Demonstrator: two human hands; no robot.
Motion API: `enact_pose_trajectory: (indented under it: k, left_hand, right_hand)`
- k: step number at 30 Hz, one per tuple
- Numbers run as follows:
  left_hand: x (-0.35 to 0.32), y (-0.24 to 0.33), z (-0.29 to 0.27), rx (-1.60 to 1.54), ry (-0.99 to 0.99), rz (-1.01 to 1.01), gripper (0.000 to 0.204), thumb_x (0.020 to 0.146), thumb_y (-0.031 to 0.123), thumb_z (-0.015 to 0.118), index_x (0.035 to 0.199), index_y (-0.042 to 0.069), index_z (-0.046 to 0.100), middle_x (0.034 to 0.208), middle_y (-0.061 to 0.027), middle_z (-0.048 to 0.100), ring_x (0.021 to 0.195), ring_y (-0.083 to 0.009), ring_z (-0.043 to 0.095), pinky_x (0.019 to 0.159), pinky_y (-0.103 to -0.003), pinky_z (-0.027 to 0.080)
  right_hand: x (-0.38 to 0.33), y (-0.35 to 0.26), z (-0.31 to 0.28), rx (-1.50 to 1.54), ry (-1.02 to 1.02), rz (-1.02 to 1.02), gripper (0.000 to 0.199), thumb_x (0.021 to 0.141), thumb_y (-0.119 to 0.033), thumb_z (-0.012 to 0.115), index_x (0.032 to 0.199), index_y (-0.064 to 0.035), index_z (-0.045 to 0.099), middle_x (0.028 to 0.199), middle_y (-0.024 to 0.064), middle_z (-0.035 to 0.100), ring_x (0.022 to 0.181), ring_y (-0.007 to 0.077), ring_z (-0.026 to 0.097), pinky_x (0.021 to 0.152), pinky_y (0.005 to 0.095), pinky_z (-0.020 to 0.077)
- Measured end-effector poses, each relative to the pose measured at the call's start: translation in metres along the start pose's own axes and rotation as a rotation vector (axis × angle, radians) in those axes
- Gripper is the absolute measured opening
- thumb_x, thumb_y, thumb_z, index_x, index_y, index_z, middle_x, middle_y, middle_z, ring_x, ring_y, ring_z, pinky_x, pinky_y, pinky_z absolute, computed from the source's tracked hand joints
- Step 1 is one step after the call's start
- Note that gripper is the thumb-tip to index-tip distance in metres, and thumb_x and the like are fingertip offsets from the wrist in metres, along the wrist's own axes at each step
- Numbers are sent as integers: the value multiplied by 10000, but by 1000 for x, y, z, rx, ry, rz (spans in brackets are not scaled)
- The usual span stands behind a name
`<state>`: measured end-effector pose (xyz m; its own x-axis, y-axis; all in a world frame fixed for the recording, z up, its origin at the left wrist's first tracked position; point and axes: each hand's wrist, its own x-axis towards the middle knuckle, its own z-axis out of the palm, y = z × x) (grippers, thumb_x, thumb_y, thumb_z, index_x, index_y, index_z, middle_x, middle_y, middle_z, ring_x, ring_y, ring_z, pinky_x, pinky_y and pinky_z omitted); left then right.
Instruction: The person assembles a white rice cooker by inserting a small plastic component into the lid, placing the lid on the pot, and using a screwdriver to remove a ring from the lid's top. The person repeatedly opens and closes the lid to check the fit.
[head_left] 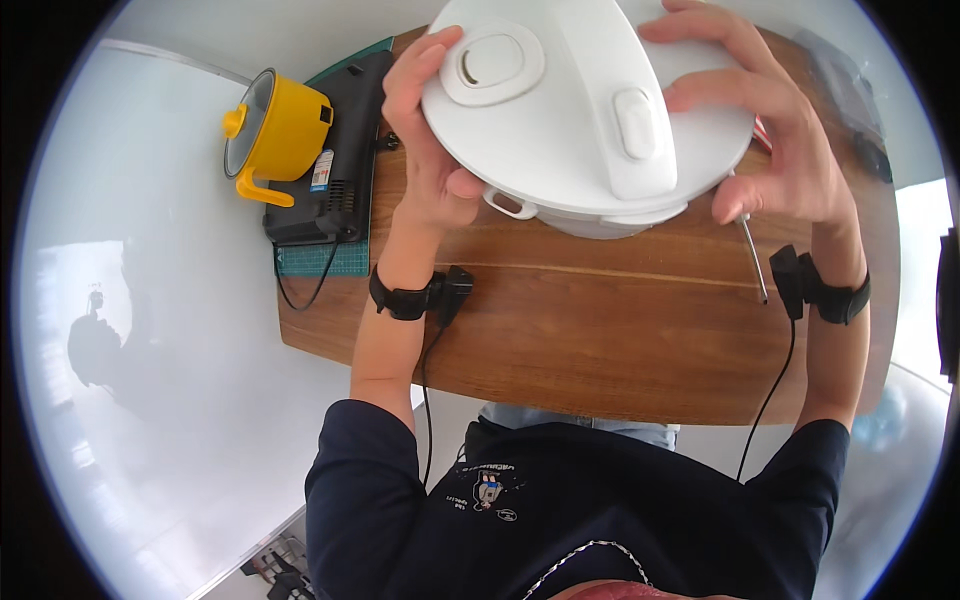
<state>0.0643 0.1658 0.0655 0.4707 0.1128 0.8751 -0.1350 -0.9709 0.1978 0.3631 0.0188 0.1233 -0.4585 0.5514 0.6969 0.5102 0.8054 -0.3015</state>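
A white rice cooker with a rounded lid stands at the far middle of the wooden table, cut off by the top edge of the view. Its lid has a raised handle bar and an oval steam vent. My left hand grips the cooker's left side, its thumb near a small side loop. My right hand grasps the opposite side, fingers spread over the lid and thumb at the rim. A thin metal rod juts out below the right thumb; its other end is hidden.
To the left, a yellow electric pot with a glass lid rests on a black device, over a green cutting mat. A clear plastic package lies at the far right. Black cables hang from both wrist straps.
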Motion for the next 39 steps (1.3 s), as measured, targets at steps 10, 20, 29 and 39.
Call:
enact_pose_trajectory:
  k: [10, 20, 29, 39]
  left_hand:
    - [15, -7, 11, 2, 135, 95, 872, 994, 766, 312, 1435, 17, 379, 1427, -230, 480, 1422, -392, 392, 1209, -540, 296]
    - [23, -2, 29, -178, 322, -6, 960, 935, 823, 399, 1416, -7, 431, 1456, -257, 427, 1441, -393, 366, 1220, -586, 258]
    - [25, 15, 18, -600, 211, -388, 1045, 936, 816, 433, 1566, -3, 271, 1594, -261, 326, 1455, -379, 376, 1184, -508, 318]
    - [22, 20, 22, -609, 265, -440, 972, 946, 771, 489, 1543, 34, 280, 1568, -265, 340, 1425, -362, 409, 1161, -498, 358]
  right_hand:
    - [4, -4, -9, -70, 10, 121, 929, 521, -857, 772, 1057, -99, 788, 1360, 176, 607, 1387, 452, 450, 1094, 564, 402]
    - [6, 1, 3, -2, 253, 165, 1050, 604, -977, 620, 1130, -77, 744, 1427, 280, 552, 1416, 505, 427, 1124, 601, 377]
    - [3, -2, 28, 106, 537, 503, 1047, 818, -967, 323, 1392, -140, 611, 1555, 238, 478, 1424, 388, 481, 1151, 519, 427]
    - [7, -7, 23, 103, 487, 581, 783, 930, -757, 431, 1381, -151, 637, 1564, 214, 480, 1405, 344, 511, 1135, 478, 452]
